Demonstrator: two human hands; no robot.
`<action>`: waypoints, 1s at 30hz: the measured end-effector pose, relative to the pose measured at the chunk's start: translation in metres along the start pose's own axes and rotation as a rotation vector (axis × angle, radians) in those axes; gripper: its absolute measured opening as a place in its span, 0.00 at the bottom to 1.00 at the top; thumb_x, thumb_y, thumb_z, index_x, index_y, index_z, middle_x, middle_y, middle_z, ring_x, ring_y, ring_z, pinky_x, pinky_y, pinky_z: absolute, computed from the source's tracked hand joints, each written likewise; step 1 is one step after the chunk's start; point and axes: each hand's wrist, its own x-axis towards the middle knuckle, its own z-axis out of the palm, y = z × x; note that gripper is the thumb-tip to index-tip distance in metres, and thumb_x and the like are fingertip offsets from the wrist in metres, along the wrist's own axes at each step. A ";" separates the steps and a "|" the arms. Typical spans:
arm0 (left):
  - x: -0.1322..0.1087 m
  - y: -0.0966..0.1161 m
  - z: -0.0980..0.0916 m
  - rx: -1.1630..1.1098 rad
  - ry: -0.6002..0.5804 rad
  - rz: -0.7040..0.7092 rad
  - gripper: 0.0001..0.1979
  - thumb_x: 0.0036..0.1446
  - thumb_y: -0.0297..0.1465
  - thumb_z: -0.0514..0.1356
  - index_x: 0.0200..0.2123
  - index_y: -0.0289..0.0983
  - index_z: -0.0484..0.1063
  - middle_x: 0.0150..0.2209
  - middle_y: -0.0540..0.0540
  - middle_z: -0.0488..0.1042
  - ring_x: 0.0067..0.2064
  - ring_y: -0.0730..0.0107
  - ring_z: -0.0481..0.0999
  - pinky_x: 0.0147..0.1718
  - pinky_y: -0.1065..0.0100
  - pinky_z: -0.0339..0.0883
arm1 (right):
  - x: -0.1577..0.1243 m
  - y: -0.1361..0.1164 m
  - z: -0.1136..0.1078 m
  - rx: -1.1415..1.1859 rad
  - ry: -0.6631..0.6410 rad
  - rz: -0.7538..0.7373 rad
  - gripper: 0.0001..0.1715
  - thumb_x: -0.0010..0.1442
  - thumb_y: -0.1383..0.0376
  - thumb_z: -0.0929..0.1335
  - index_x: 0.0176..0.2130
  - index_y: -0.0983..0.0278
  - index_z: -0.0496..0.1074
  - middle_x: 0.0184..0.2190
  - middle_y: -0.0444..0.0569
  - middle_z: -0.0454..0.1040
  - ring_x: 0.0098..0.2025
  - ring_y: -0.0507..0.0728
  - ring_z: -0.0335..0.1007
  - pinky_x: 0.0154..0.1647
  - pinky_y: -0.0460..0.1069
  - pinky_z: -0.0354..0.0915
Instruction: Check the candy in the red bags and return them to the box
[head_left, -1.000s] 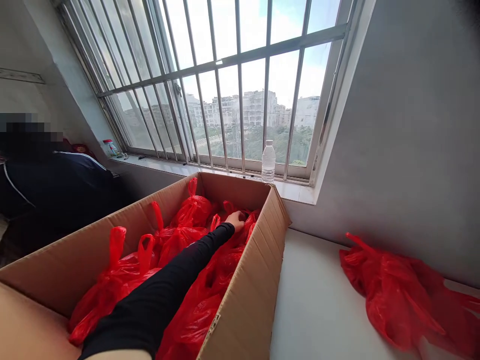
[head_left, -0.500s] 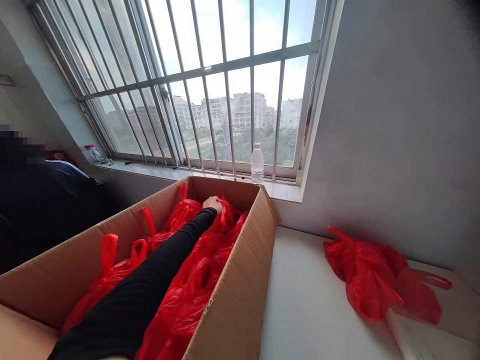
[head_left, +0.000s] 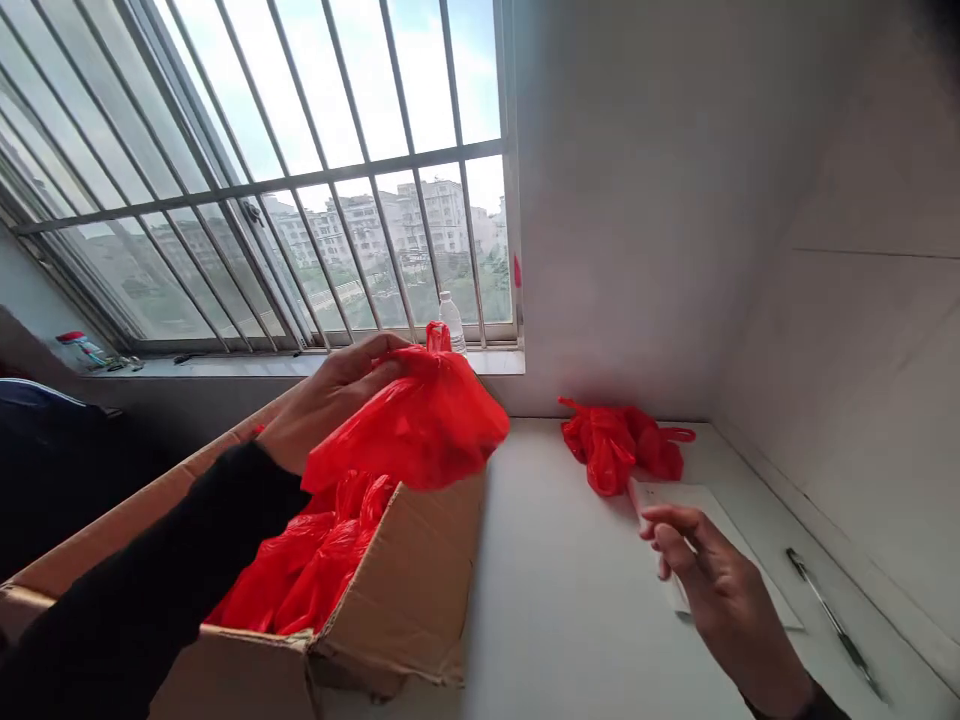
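My left hand (head_left: 330,400), in a black sleeve, grips a knotted red plastic bag (head_left: 420,415) near its top and holds it up over the cardboard box (head_left: 420,580). More red bags (head_left: 315,560) fill the box below. On the right, my right hand (head_left: 712,590) hovers over the white table, its fingers loosely curled with nothing visible between them. Under and behind it lies a white paper pad (head_left: 739,535). Other red plastic bags (head_left: 619,440) lie just beyond the pad, against the wall.
A pen (head_left: 836,620) lies by the right-hand wall. The clear plastic bottle (head_left: 451,318) stands on the windowsill (head_left: 495,361) behind the box, before a barred window. A jar with a red lid (head_left: 81,347) is farther left. At the left edge a person's dark clothing (head_left: 45,460) shows.
My left hand has come up out of the box with a red bag. My right hand has entered on the right. The view has turned right, showing the pad and pen.
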 end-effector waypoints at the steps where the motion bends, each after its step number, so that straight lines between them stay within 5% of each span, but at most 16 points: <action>1: -0.020 0.002 0.015 0.030 -0.149 -0.043 0.14 0.48 0.33 0.69 0.33 0.26 0.78 0.26 0.47 0.75 0.24 0.71 0.73 0.21 0.74 0.65 | 0.003 -0.021 -0.002 0.021 -0.031 -0.094 0.20 0.67 0.48 0.62 0.48 0.56 0.71 0.44 0.48 0.74 0.43 0.57 0.72 0.45 0.53 0.70; 3: -0.063 -0.007 0.044 0.104 -0.445 -0.095 0.13 0.57 0.38 0.63 0.37 0.32 0.77 0.30 0.47 0.76 0.28 0.72 0.72 0.25 0.75 0.66 | 0.003 -0.050 -0.002 0.062 -0.155 -0.215 0.21 0.69 0.50 0.61 0.56 0.54 0.68 0.52 0.48 0.72 0.52 0.57 0.69 0.55 0.54 0.65; 5: -0.105 -0.031 0.067 0.119 -0.585 -0.122 0.13 0.62 0.39 0.57 0.41 0.36 0.75 0.34 0.46 0.77 0.32 0.70 0.73 0.29 0.73 0.68 | -0.004 -0.056 -0.003 0.070 -0.359 -0.212 0.22 0.68 0.53 0.64 0.59 0.54 0.65 0.45 0.47 0.74 0.48 0.56 0.69 0.52 0.53 0.65; 8: -0.162 -0.085 0.085 0.095 -0.592 -0.223 0.14 0.64 0.41 0.55 0.41 0.38 0.74 0.37 0.45 0.77 0.36 0.67 0.74 0.34 0.69 0.69 | -0.029 -0.023 -0.018 0.099 -0.504 -0.042 0.16 0.67 0.55 0.65 0.51 0.58 0.71 0.34 0.43 0.72 0.37 0.53 0.68 0.44 0.51 0.66; 11: -0.209 -0.137 0.085 0.142 -0.498 -0.318 0.16 0.67 0.40 0.50 0.44 0.37 0.72 0.35 0.46 0.76 0.33 0.67 0.73 0.33 0.67 0.69 | -0.058 0.022 -0.043 0.138 -0.362 0.176 0.18 0.67 0.53 0.64 0.47 0.62 0.73 0.33 0.45 0.72 0.35 0.53 0.68 0.40 0.50 0.66; 14: -0.241 -0.169 0.087 0.233 -0.383 -0.327 0.17 0.67 0.39 0.50 0.51 0.37 0.71 0.47 0.40 0.76 0.46 0.59 0.76 0.43 0.61 0.70 | -0.075 0.048 -0.055 0.061 -0.278 0.249 0.22 0.66 0.50 0.64 0.49 0.63 0.72 0.33 0.46 0.73 0.36 0.55 0.70 0.42 0.52 0.67; 17: -0.256 -0.181 0.100 0.376 -0.367 -0.155 0.24 0.64 0.35 0.56 0.63 0.42 0.61 0.63 0.39 0.66 0.64 0.54 0.63 0.60 0.52 0.59 | -0.080 0.050 -0.046 -0.182 -0.333 0.147 0.27 0.62 0.48 0.68 0.54 0.59 0.71 0.36 0.47 0.74 0.39 0.58 0.69 0.46 0.55 0.66; 19: -0.257 -0.182 0.107 0.471 -0.399 0.019 0.23 0.61 0.32 0.59 0.60 0.45 0.66 0.58 0.45 0.71 0.61 0.57 0.66 0.64 0.51 0.52 | -0.079 0.046 -0.039 -0.294 -0.365 0.043 0.19 0.61 0.50 0.69 0.47 0.58 0.74 0.36 0.47 0.75 0.41 0.59 0.69 0.46 0.55 0.65; 23: -0.251 -0.184 0.102 0.519 -0.294 0.129 0.06 0.63 0.30 0.59 0.41 0.43 0.76 0.37 0.49 0.76 0.42 0.64 0.74 0.59 0.55 0.60 | -0.081 0.047 -0.046 -0.255 -0.193 0.013 0.15 0.67 0.54 0.63 0.35 0.60 0.71 0.32 0.46 0.73 0.38 0.57 0.69 0.44 0.53 0.65; 27: -0.253 -0.178 0.094 0.568 -0.094 0.123 0.13 0.63 0.29 0.58 0.50 0.43 0.73 0.52 0.41 0.72 0.55 0.55 0.68 0.55 0.54 0.62 | -0.085 0.052 -0.057 -0.126 -0.005 0.111 0.15 0.68 0.53 0.62 0.44 0.61 0.68 0.43 0.49 0.73 0.45 0.57 0.70 0.52 0.54 0.65; 30: -0.254 -0.165 0.100 0.572 -0.163 0.169 0.19 0.58 0.27 0.62 0.53 0.45 0.71 0.52 0.41 0.70 0.55 0.53 0.67 0.55 0.53 0.61 | -0.087 0.047 -0.052 -0.146 -0.063 0.069 0.19 0.65 0.53 0.66 0.52 0.59 0.67 0.45 0.49 0.72 0.49 0.58 0.69 0.55 0.56 0.64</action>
